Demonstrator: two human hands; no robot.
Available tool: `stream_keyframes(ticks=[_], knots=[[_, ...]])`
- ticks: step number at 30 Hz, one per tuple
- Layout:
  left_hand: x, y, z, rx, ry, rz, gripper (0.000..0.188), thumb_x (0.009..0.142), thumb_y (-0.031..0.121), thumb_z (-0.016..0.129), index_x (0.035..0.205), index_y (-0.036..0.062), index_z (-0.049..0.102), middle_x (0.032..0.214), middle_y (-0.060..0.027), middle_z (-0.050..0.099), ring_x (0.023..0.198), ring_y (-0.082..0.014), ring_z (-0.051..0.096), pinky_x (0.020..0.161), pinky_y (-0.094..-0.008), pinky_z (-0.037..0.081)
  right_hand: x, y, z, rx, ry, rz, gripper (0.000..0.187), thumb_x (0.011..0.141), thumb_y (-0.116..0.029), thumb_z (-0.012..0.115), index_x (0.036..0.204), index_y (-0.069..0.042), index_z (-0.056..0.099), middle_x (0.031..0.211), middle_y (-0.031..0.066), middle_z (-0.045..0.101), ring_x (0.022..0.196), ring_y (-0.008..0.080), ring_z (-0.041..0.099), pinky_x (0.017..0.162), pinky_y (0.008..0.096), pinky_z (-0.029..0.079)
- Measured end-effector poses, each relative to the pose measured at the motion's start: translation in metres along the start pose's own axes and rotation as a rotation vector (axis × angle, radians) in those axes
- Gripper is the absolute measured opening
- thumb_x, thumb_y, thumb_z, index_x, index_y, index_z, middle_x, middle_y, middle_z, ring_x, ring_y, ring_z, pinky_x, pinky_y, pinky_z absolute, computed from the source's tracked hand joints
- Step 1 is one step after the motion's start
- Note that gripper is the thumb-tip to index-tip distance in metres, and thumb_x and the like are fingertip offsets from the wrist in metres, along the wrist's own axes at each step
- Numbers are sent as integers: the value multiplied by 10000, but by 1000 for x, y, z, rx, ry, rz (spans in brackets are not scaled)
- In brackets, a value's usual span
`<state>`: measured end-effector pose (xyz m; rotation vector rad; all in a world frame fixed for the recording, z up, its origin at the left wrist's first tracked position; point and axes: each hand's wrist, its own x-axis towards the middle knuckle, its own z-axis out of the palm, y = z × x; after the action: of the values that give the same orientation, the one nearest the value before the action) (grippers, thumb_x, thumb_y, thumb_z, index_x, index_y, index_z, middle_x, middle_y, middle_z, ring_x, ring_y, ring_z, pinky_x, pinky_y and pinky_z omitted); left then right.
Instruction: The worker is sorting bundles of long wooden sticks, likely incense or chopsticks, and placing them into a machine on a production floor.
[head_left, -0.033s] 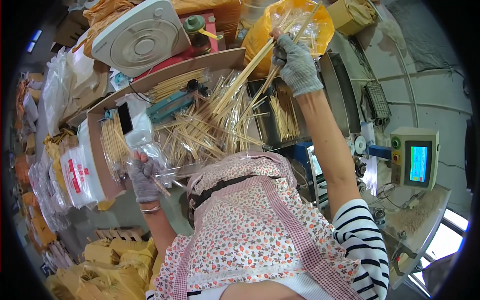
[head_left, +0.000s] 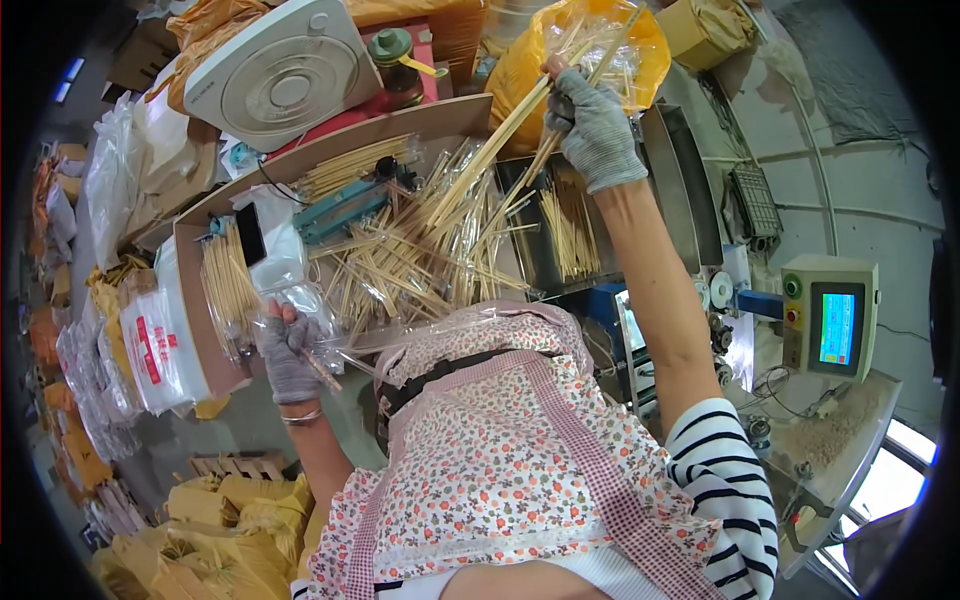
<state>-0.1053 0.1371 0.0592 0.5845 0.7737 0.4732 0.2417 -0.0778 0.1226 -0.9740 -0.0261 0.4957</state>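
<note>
My right hand (head_left: 592, 125), in a grey fingerless glove, is raised at the upper right and closed round long thin bamboo sticks (head_left: 503, 140). They slant down to the left over a heap of similar sticks and clear plastic wrappers (head_left: 390, 270) in a cardboard tray (head_left: 195, 300). Low at the tray's left front is my gloved left hand (head_left: 290, 355), its fingers curled in. The end of a thin bamboo stick (head_left: 323, 370) pokes out below it, and clear plastic film (head_left: 400, 335) trails from it to the right. Its palm is hidden.
A teal tool (head_left: 343, 212) and a black phone (head_left: 249, 234) lie in the tray. Behind stand a white fan (head_left: 290, 92) and a green-lidded jar (head_left: 392, 70). A yellow bag (head_left: 520, 95) is beyond my right hand. To the right are a metal bin of sticks (head_left: 570, 230) and a control screen (head_left: 837, 325).
</note>
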Motion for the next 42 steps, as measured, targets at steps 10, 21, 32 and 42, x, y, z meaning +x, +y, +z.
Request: stream_keyframes(ticks=[10,21,32,42], knots=[[17,-6,-24,31,100,13,194,896,285,522,798,129,459,526,62,323,454,-70,287,477,-223,277,11,23,-5,-12,72,37,122,807,-129,662,799,-25,600,585,-44,429,445,38,326,390,181,239],[25,-42,93,163,-252,-334,208,883,265,561,991,108,478,712,-3,525,470,-24,371,410,-161,310,10,44,4,26,41,164,135,826,-164,645,805,-45,586,589,-58,399,458,34,324,399,180,253],[36,-54,140,399,-532,-427,315,876,292,565,1024,14,581,770,5,565,583,-30,461,502,-161,360,3,43,1,12,-3,69,120,865,-198,585,864,-78,585,662,-30,514,503,32,399,432,172,328],[-32,-1,-6,159,147,39,268,900,146,489,1119,-8,495,809,-30,511,721,-112,481,671,-245,421,56,100,-78,-254,145,302,224,886,-303,508,828,-87,501,628,35,511,526,134,469,468,269,394]])
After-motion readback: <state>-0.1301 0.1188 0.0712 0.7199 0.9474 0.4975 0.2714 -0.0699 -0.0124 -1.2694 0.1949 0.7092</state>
